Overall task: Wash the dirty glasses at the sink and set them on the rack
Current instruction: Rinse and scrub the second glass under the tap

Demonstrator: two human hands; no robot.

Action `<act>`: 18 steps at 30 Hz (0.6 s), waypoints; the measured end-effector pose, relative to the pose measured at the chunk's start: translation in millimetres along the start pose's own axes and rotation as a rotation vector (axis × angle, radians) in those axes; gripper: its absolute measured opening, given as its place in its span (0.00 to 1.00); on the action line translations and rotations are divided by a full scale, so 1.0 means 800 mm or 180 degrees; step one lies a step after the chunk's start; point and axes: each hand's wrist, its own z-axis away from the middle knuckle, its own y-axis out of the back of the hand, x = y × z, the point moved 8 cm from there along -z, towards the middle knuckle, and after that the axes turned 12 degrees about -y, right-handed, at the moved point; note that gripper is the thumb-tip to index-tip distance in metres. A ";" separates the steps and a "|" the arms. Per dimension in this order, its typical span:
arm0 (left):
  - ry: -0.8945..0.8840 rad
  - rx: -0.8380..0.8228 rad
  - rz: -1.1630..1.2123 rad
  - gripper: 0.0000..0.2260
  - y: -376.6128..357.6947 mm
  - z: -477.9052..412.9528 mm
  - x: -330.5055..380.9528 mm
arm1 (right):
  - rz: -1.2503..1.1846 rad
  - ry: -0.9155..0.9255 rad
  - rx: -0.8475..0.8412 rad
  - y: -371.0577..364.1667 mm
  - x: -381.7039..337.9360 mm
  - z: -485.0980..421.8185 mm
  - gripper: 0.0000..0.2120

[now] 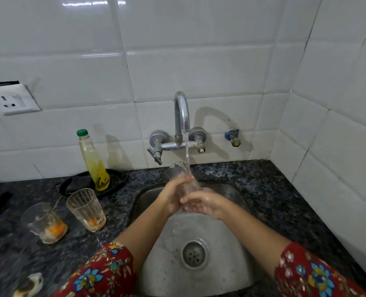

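Note:
A clear glass (pixel 176 171) is tilted under the running tap (pixel 181 116), over the steel sink (pixel 227 236). My left hand (pixel 173 196) wraps its middle and my right hand (pixel 205 203) grips its lower part. Water streams onto the glass and my fingers. Two dirty glasses stand on the counter to the left: one (pixel 85 209) close to the sink, another (pixel 44 221) further left. Both have orange residue at the bottom. No rack is in view.
A bottle of yellow liquid with a green cap (pixel 94 161) stands on a black tray (pixel 111 185) behind the glasses. The dark granite counter (pixel 274 189) surrounds the sink. A wall socket (pixel 13 101) is at left. A scrap (pixel 30 284) lies at the counter's front edge.

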 end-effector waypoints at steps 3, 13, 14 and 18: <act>-0.0251 0.0638 -0.0441 0.13 0.015 -0.008 -0.004 | 0.1873 0.0569 0.1654 0.017 -0.011 0.003 0.21; -0.0169 0.0135 0.0034 0.18 -0.005 0.008 0.003 | 0.0271 0.0031 -0.0640 0.002 0.028 0.010 0.13; -0.0266 0.0346 -0.0322 0.19 -0.003 0.007 0.004 | 0.0606 0.0286 -0.0044 0.011 0.024 0.006 0.15; -0.0400 0.0549 -0.0762 0.13 -0.007 0.007 0.013 | 0.0427 0.0599 0.0350 0.009 0.022 0.011 0.15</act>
